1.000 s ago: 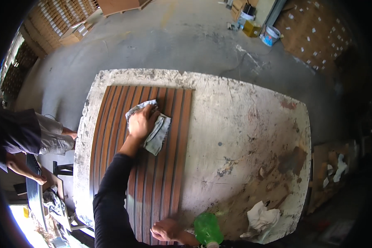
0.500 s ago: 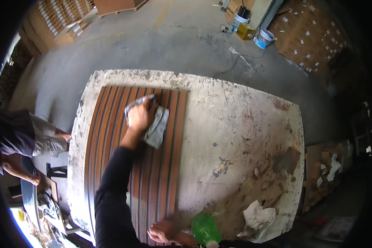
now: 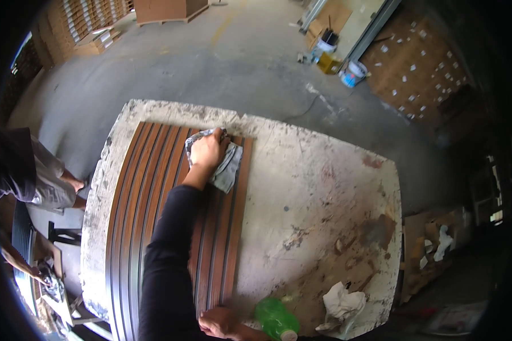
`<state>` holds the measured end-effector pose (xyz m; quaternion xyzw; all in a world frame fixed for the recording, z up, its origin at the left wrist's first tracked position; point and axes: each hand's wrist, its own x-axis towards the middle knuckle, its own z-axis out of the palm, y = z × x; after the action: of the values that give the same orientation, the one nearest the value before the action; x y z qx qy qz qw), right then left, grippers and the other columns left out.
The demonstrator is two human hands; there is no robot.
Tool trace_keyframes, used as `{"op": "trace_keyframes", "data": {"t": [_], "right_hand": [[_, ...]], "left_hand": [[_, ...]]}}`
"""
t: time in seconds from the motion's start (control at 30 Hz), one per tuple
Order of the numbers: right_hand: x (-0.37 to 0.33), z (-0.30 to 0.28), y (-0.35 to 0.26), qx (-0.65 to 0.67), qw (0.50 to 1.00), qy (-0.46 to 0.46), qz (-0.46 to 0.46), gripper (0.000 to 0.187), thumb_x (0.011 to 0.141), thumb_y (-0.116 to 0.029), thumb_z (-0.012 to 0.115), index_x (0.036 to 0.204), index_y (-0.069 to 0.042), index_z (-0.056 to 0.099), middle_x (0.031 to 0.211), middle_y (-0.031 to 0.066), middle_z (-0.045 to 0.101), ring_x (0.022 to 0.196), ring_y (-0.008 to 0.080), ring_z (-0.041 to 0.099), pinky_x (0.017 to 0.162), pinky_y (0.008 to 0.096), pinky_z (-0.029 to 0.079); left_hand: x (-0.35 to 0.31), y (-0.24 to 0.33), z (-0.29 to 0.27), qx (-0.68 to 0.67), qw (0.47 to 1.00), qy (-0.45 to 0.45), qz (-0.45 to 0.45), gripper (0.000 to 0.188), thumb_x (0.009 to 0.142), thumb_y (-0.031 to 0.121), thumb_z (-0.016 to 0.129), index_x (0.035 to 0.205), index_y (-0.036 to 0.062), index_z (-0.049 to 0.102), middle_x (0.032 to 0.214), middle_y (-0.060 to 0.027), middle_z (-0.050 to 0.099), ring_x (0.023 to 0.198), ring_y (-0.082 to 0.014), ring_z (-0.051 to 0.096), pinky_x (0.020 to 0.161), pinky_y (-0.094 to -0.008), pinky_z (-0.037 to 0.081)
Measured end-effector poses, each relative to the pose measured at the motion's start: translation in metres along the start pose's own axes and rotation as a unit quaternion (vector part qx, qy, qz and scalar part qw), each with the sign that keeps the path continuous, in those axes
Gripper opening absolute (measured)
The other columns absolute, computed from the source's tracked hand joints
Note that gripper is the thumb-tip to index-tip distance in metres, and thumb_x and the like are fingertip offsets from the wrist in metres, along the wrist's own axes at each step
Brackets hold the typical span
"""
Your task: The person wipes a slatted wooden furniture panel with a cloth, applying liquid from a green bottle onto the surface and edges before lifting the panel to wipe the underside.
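Observation:
A brown slatted wood panel (image 3: 153,153) with dark grooves lies on the left part of a worn, stained white table (image 3: 318,170). Toward its far right corner, my left hand (image 3: 206,150) presses a crumpled grey cloth (image 3: 227,173) onto the slats, fingers closed over it. My right hand (image 3: 217,322) rests by the panel's near right edge with curled fingers; what they grip, if anything, is hidden. Beside that hand lies a green bottle (image 3: 276,318) with a pale cap. Further right is a crumpled white cloth or paper (image 3: 342,301).
At the left, another person (image 3: 40,170) stands by a stand with a dark ribbed panel (image 3: 23,233). A cardboard box with white scraps (image 3: 432,244) is off the table's right side. Beyond lie a bucket (image 3: 352,74), a yellow tin (image 3: 328,63) and a pallet box (image 3: 162,11).
My left hand has slid the grey cloth rightward across the slats, toward the panel's right edge. The right hand stays by the near edge. The whole view has shifted slightly.

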<state>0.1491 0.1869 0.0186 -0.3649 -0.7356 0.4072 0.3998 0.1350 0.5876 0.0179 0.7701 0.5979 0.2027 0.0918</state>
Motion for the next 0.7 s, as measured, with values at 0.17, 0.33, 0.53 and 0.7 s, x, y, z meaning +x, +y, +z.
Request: {"op": "trace_keyframes", "data": {"t": [0.17, 0.33, 0.53, 0.7], "right_hand": [[-0.010, -0.008, -0.005, -0.085, 0.995, 0.058, -0.010, 0.026, 0.073, -0.010, 0.067, 0.064, -0.011, 0.043, 0.058, 0.0034, 0.046, 0.051, 0.0189, 0.052, 0.048, 0.0319, 0.042], [-0.016, 0.001, 0.009, -0.091, 0.996, 0.024, 0.010, 0.027, 0.073, -0.010, 0.067, 0.063, -0.012, 0.041, 0.057, 0.0038, 0.044, 0.051, 0.0197, 0.052, 0.048, 0.0325, 0.041], [0.008, -0.007, -0.014, -0.072, 0.996, 0.056, -0.005, 0.028, 0.072, -0.011, 0.067, 0.064, -0.012, 0.041, 0.057, 0.0031, 0.046, 0.051, 0.0198, 0.053, 0.048, 0.0324, 0.042], [-0.003, 0.004, -0.004, -0.093, 0.995, 0.041, -0.008, 0.032, 0.068, -0.005, 0.068, 0.058, -0.012, 0.039, 0.052, 0.0026, 0.044, 0.047, 0.0185, 0.052, 0.046, 0.0313, 0.042]], "left_hand": [[-0.005, 0.024, 0.009, -0.067, 0.997, 0.027, 0.029, 0.031, 0.086, 0.037, 0.055, 0.098, 0.0083, 0.057, 0.077, -0.0198, 0.065, 0.074, -0.0372, 0.063, 0.068, -0.0445, 0.050], [-0.064, 0.020, 0.002, -0.059, 0.996, 0.017, 0.069, 0.033, 0.086, 0.039, 0.055, 0.098, 0.0089, 0.057, 0.074, -0.0186, 0.064, 0.069, -0.0348, 0.064, 0.066, -0.0445, 0.050], [0.022, 0.019, 0.018, -0.035, 0.997, 0.037, 0.050, 0.032, 0.085, 0.037, 0.055, 0.095, 0.0069, 0.056, 0.077, -0.0197, 0.065, 0.073, -0.0362, 0.064, 0.066, -0.0455, 0.050], [-0.048, 0.020, 0.011, -0.117, 0.983, 0.030, 0.138, 0.029, 0.085, 0.035, 0.056, 0.096, 0.0085, 0.059, 0.076, -0.0174, 0.064, 0.070, -0.0348, 0.063, 0.062, -0.0432, 0.050]]}}
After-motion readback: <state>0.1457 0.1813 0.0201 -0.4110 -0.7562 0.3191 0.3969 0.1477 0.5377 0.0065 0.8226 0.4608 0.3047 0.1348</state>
